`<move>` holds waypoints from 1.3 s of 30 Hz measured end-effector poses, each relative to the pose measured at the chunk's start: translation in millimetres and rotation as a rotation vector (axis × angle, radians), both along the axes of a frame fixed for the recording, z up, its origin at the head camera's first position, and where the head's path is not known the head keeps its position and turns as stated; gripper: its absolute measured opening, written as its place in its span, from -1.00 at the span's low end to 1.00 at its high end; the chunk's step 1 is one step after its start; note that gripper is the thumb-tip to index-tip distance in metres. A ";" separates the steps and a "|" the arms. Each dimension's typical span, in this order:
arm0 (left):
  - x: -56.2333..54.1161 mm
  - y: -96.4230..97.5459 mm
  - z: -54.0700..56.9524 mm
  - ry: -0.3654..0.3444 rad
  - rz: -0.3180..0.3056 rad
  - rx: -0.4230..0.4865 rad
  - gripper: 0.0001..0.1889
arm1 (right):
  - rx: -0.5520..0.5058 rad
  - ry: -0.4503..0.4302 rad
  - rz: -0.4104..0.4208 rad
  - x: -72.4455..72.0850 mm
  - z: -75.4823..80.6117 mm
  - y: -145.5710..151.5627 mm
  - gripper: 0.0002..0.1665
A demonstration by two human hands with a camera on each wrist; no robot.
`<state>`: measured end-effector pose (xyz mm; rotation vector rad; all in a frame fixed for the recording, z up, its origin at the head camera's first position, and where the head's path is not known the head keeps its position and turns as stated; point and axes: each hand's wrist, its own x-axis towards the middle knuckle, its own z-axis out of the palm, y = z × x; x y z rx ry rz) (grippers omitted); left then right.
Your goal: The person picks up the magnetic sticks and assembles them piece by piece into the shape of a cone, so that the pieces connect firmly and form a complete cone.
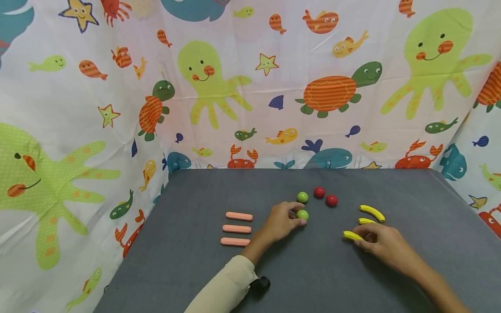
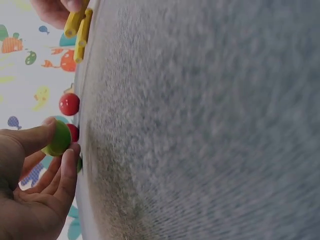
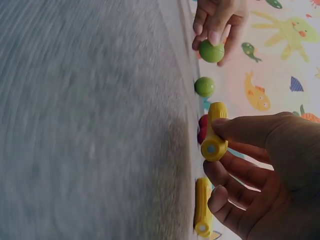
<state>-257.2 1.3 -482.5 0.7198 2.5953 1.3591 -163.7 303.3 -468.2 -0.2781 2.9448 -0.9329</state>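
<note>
My left hand (image 1: 278, 222) pinches a small green ball (image 1: 302, 215) between thumb and fingers, seen close in the left wrist view, where the green ball (image 2: 59, 139) sits at the fingertips. A second green ball (image 1: 302, 197) lies just beyond it. On the right, my right hand (image 1: 385, 244) pinches a curved yellow toy banana (image 1: 352, 235) with thumb and fingertips. The right wrist view shows the held banana (image 3: 215, 134) at an angle, one end toward the camera. Two more yellow bananas (image 1: 372, 213) lie behind that hand, the nearer partly hidden by it.
Two red balls (image 1: 331, 200) lie between the hands, farther back on the grey table (image 1: 305, 278). Three pink sticks (image 1: 236, 228) lie in a column left of my left forearm. A curtain printed with sea animals (image 1: 242, 95) stands behind the table and along both sides.
</note>
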 end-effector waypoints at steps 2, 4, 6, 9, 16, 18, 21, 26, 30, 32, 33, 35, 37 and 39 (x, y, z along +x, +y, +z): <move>3.4 -0.5 0.4 0.003 -0.020 0.001 -0.56 | -0.017 0.011 -0.009 0.7 0.4 -4.6 -0.73; 6.5 -0.5 0.8 0.006 -0.031 0.008 -0.58 | -0.031 0.029 -0.015 1.6 0.4 -8.9 -0.75; 9.6 -0.2 1.5 0.004 -0.042 0.024 -0.60 | -0.044 0.041 -0.015 1.9 0.2 -12.7 -0.76; 14.0 0.8 2.5 -0.005 -0.055 0.051 -0.60 | -0.065 0.071 -0.014 1.9 -0.6 -18.1 -0.78; 22.3 4.4 3.7 -0.018 -0.091 0.069 -0.61 | -0.120 0.101 -0.005 1.6 -2.7 -27.6 -0.77; 24.3 5.2 3.8 -0.019 -0.105 0.058 -0.62 | -0.127 0.089 0.001 1.7 -2.7 -29.5 -0.76; 27.1 6.7 4.2 -0.014 -0.129 0.031 -0.64 | -0.135 0.060 0.006 2.1 -1.4 -33.2 -0.74; 31.1 10.2 4.8 -0.011 -0.161 0.006 -0.63 | -0.138 0.035 0.017 2.3 -0.5 -38.8 -0.74; 33.0 12.6 4.7 -0.036 -0.178 0.010 -0.62 | -0.155 0.038 0.031 2.4 -2.0 -41.4 -0.75; 34.2 13.1 5.3 -0.046 -0.185 0.009 -0.61 | -0.160 0.035 0.035 2.9 -2.5 -42.3 -0.75; 34.6 13.4 5.5 -0.050 -0.188 0.009 -0.61 | -0.161 0.032 0.034 3.2 -2.7 -42.8 -0.75; 35.4 13.7 6.0 -0.059 -0.192 0.009 -0.61 | -0.159 0.029 0.032 3.6 -2.9 -43.2 -0.75; 35.9 13.9 5.7 -0.062 -0.192 0.004 -0.61 | -0.157 0.023 0.028 3.9 -3.1 -43.6 -0.74; 36.1 14.1 5.2 -0.065 -0.190 0.003 -0.61 | -0.159 0.020 0.026 3.7 -3.2 -43.6 -0.74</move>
